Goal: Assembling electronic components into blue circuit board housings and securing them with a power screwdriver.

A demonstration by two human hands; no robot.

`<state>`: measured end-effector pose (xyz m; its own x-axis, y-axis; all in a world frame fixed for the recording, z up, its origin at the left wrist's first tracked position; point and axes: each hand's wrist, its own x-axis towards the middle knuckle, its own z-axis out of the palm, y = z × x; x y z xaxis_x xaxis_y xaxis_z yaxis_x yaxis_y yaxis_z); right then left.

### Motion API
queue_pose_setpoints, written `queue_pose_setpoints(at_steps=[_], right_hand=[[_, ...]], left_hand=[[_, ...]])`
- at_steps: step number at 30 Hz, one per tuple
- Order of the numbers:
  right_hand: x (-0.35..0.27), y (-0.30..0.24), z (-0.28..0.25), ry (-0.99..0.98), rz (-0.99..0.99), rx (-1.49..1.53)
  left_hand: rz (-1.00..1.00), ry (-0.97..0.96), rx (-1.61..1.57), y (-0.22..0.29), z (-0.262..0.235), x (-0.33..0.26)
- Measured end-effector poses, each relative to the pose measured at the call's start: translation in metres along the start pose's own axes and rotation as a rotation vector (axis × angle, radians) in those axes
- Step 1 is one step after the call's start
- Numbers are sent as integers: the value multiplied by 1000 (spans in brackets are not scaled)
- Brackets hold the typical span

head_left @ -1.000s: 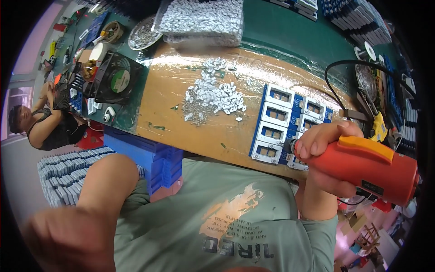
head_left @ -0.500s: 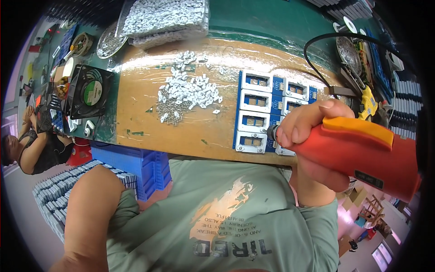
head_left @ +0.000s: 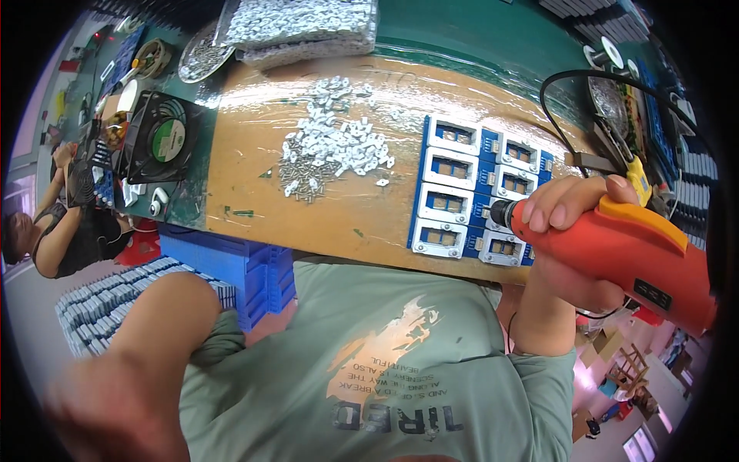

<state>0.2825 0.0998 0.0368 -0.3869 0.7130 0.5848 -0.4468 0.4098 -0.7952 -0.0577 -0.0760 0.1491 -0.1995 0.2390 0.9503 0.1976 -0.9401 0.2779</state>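
Plainly, a red power screwdriver (head_left: 620, 258) was grasped by the right hand (head_left: 566, 202) at the right of the frame, its front half clasped and the orange lever (head_left: 645, 222) on its upper side uncovered. Just to the left of that grip, on the right part of the brown worktop (head_left: 254, 169), a blue panel (head_left: 482, 194) was laid flat, set with white frames (head_left: 446, 182) in two columns.

The panel's long axis was turned roughly from top to bottom of the frame, leaning slightly, while the screwdriver was held across it, from the right edge leftward and a little upward. Its black nose (head_left: 504, 214) was pointed over the strip between the two columns, beside the right edge of the third frame down in the left column; whether anything was touched by the bit could not be told. The panel was set far nearer to the right hand than to the left hand (head_left: 112, 400), which was blurred at the lower left, well apart from the worktop; whether it was clenched or loose could not be told.

At the upper middle, small white pieces (head_left: 342, 146) were heaped with loose screws (head_left: 308, 181) at their lower edge, below a clear bag (head_left: 300, 27) filled with similar pieces.
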Motion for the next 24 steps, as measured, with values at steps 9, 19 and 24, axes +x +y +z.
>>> queue_pose_setpoints(at_steps=[9,19,24], right_hand=[[-3,-4,5,27,109,166],[-2,-2,6,-7,94,173],[-3,0,6,-11,84,197]], left_hand=[[-695,-863,786,-109,45,-117],[-815,-760,852,-112,53,-140],[-835,-729,789,-111,65,-138]])
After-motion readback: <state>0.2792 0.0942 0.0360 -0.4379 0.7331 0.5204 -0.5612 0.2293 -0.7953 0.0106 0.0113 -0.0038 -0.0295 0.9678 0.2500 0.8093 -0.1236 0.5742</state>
